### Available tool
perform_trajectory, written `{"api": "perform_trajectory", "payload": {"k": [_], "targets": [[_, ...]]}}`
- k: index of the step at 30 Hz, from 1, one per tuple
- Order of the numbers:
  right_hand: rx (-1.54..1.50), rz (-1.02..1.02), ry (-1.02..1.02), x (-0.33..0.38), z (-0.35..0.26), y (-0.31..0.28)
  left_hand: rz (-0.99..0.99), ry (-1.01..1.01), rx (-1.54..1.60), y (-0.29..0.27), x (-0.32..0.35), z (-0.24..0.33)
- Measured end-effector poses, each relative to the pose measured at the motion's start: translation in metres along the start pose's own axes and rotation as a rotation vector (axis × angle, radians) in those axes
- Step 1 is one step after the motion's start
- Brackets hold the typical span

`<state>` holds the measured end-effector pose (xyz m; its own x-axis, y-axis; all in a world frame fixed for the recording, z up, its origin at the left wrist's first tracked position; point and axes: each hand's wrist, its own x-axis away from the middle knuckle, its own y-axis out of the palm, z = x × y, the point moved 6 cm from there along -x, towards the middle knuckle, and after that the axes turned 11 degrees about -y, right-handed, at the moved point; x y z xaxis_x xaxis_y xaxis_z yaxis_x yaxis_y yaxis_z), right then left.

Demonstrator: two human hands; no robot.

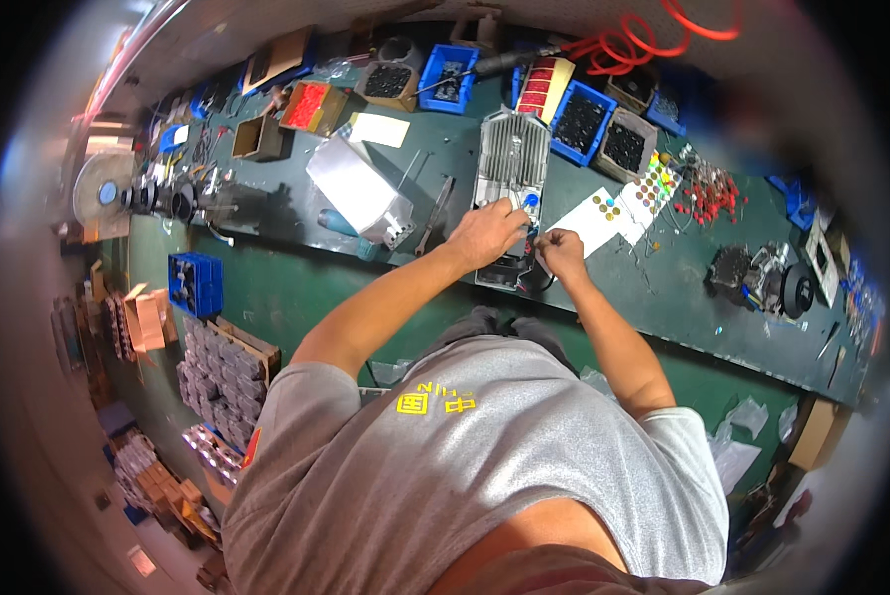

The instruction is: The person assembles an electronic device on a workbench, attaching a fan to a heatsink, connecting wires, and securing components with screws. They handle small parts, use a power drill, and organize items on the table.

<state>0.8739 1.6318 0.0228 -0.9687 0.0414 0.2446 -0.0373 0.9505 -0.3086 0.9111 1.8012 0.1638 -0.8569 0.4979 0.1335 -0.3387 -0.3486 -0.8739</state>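
Note:
A long grey metal housing with cooling fins [513, 149] lies on the workbench in front of me, its near section uncovered with dark parts inside. My left hand [486, 236] reaches over that near section, its fingers curled down inside it; what they grip is hidden. A round blue part [531, 200] sits just beyond those fingertips. Beside the housing's right edge, my right hand [563, 254] is closed in a pinch. Whatever it pinches is too small to make out. A dark cable bends near its fingers at the bench edge.
Left of the housing lie a wrench [434, 215], a pale metal cover [351, 181] and a teal power tool [344, 222]. Blue bins of small parts [581, 124] line the back. Sticker sheets [586, 220], red pieces [708, 193] and a motor-like assembly [762, 279] are at right. A red coiled hose [653, 45] hangs above.

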Motion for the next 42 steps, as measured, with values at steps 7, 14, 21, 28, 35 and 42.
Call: {"api": "perform_trajectory", "payload": {"k": [7,14,21,28,35,42], "targets": [[-0.169,0.035,-0.043,0.016,-0.005,-0.003,0.163,-0.026,0.150,-0.010,0.018,-0.005],[-0.173,0.291,-0.155,0.036,0.004,-0.033,0.477,-0.573,0.390,0.005,0.155,-0.119],[-0.140,0.347,-0.310,0.034,-0.141,-0.008,0.340,-0.710,-0.198,0.012,0.212,-0.293],[-0.029,-0.163,-0.244,-0.019,-0.183,0.140,0.181,-0.600,-0.402,-0.016,0.173,-0.379],[0.110,-0.017,0.034,-0.092,-0.093,0.215,0.030,-0.327,-0.321,-0.033,0.154,-0.391],[0.633,0.147,-0.259,-0.148,-0.097,0.237,0.018,-0.241,-0.492,-0.005,0.144,-0.399]]}}
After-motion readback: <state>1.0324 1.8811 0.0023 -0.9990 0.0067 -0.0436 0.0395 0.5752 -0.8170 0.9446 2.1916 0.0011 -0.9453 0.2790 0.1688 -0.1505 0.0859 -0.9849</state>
